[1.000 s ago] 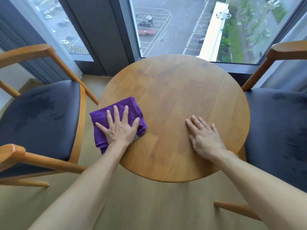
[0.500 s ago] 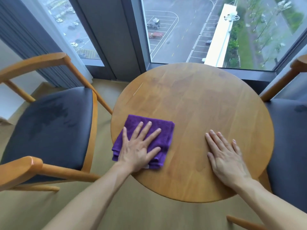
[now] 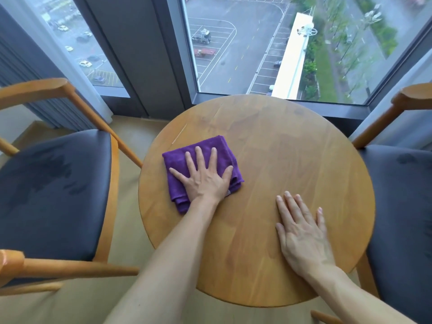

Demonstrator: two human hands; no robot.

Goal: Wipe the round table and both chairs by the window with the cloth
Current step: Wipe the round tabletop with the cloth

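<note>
A folded purple cloth (image 3: 181,160) lies on the left part of the round wooden table (image 3: 280,146). My left hand (image 3: 204,178) presses flat on the cloth with fingers spread. My right hand (image 3: 301,232) rests flat on the bare tabletop near the front right, holding nothing. A wooden chair with a dark seat (image 3: 51,190) stands left of the table, and a second one (image 3: 402,206) stands to the right. Both seats show darker damp patches.
A large window (image 3: 257,43) with a dark frame runs behind the table, looking down on a car park. A grey curtain (image 3: 35,90) hangs at the far left. Light wooden floor (image 3: 131,218) shows between the left chair and the table.
My left hand has slid the cloth away from the table's left edge, farther onto the top, with fingers now pointing straight ahead. The right hand stays flat. The view has shifted.
</note>
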